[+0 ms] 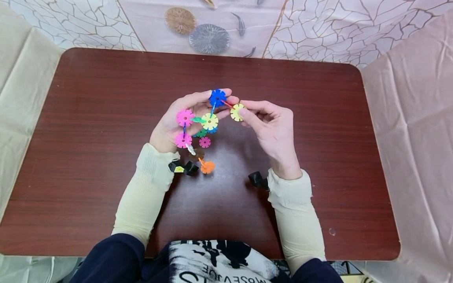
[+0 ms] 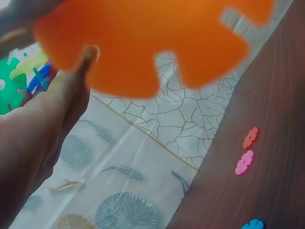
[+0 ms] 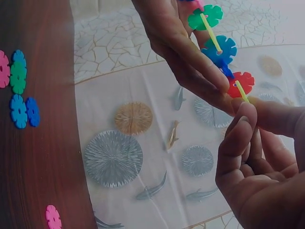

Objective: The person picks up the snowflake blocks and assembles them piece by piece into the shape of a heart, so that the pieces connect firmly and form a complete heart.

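Note:
A chain of interlocking snowflake discs hangs across my left hand point(image 1: 192, 112), whose thumb and fingers hold it near a blue disc point(image 1: 218, 98). Between thumb and forefinger, my right hand point(image 1: 274, 125) pinches a yellow disc point(image 1: 236, 112) joined to the blue one by an edge-on red disc point(image 3: 241, 84). Another yellow disc point(image 1: 210, 121) and two pink discs point(image 1: 184, 118) follow along the chain. Its lower end carries a white disc point(image 1: 190, 149), a brown disc point(image 1: 198, 154) and an orange disc point(image 1: 207, 167); the orange one looms large in the left wrist view.
Loose discs lie on the brown table point(image 1: 106, 157) beneath the hands, among them a pink disc point(image 1: 205, 142) and a green disc point(image 3: 18, 76). Black wrist cameras point(image 1: 258, 181) sit at both cuffs. Patterned cloth point(image 1: 318, 31) borders the table's far side.

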Available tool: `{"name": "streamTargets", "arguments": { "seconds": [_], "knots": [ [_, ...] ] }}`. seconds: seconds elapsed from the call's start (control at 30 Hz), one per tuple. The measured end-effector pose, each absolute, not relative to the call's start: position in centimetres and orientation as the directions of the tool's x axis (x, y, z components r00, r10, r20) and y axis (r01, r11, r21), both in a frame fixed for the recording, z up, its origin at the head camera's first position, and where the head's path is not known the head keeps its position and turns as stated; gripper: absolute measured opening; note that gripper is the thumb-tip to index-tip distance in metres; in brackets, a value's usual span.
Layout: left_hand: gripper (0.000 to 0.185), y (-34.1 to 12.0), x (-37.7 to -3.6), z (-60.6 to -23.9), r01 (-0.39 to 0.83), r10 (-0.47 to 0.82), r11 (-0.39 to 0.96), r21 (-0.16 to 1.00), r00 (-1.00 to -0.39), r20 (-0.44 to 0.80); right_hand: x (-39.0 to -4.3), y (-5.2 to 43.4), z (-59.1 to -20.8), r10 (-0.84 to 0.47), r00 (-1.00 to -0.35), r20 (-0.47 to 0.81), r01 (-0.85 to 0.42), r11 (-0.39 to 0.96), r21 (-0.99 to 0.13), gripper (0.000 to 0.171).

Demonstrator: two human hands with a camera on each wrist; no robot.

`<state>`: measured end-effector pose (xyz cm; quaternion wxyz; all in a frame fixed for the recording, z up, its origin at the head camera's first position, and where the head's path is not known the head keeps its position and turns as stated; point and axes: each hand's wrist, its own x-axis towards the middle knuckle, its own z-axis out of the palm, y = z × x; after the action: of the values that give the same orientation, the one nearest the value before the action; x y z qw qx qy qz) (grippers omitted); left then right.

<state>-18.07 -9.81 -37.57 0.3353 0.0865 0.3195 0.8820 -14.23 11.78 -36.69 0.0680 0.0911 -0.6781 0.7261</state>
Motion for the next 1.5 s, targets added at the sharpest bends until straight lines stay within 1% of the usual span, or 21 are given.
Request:
{"name": "streamTargets", "arguments": {
  "seconds": [0.2, 0.4, 0.53, 0.63, 0.77, 0.9, 1.0, 1.13, 1.23, 1.4, 1.5],
  "knots": [
    [0.044, -10.2, -18.2, -37.8, -0.568, 0.664, -0.546, 0.616, -0.742, -0.096, -14.2, 11.6, -36.8, -0.017, -0.972, 0.234, -0.231, -0.104, -0.967, 0.023],
    [0.043, -9.9, -18.2, -37.8, -0.595, 0.681, -0.559, 0.578, -0.727, -0.089, -14.2, 11.4, -36.8, 0.011, -0.973, 0.23, -0.229, -0.162, -0.96, 0.023],
    [0.041, -9.8, -18.1, -37.7, -0.627, 0.696, -0.572, 0.528, -0.712, -0.092, -14.2, 11.3, -36.9, 0.009, -0.973, 0.229, -0.226, -0.209, -0.952, 0.024],
    [0.04, -9.6, -18.1, -37.6, -0.619, 0.688, -0.582, 0.527, -0.72, -0.087, -14.2, 11.2, -37.0, 0.008, -0.974, 0.228, -0.224, -0.238, -0.945, 0.024],
    [0.04, -9.5, -18.0, -37.5, -0.589, 0.661, -0.573, 0.57, -0.743, -0.104, -14.2, 11.1, -37.0, 0.005, -0.974, 0.227, -0.22, -0.26, -0.94, 0.024],
    [0.042, -9.6, -18.0, -37.4, -0.569, 0.64, -0.558, 0.604, -0.758, -0.123, -14.3, 11.2, -37.0, -0.008, -0.974, 0.228, -0.219, -0.247, -0.944, 0.026],
    [0.039, -9.8, -17.8, -37.4, -0.526, 0.62, -0.57, 0.632, -0.78, -0.09, -14.5, 11.4, -37.0, -0.051, -0.976, 0.213, -0.195, -0.239, -0.951, 0.024],
    [0.037, -10.0, -17.8, -37.3, -0.487, 0.624, -0.59, 0.644, -0.781, -0.019, -14.7, 11.6, -37.1, -0.099, -0.98, 0.171, -0.14, -0.259, -0.956, 0.021],
    [0.04, -10.0, -18.1, -37.3, -0.53, 0.654, -0.599, 0.6, -0.756, -0.015, -14.7, 11.6, -37.0, -0.094, -0.983, 0.159, -0.125, -0.298, -0.946, 0.019],
    [0.051, -10.2, -19.1, -37.4, -0.625, 0.706, -0.612, 0.484, -0.707, -0.02, -14.8, 11.9, -37.0, -0.046, -0.982, 0.184, -0.147, -0.431, -0.891, 0.016],
    [0.053, -10.4, -19.3, -37.5, -0.611, 0.701, -0.631, 0.478, -0.713, 0.014, -14.9, 12.2, -36.9, -0.009, -0.979, 0.203, -0.173, -0.481, -0.86, 0.016]
  ]
}}
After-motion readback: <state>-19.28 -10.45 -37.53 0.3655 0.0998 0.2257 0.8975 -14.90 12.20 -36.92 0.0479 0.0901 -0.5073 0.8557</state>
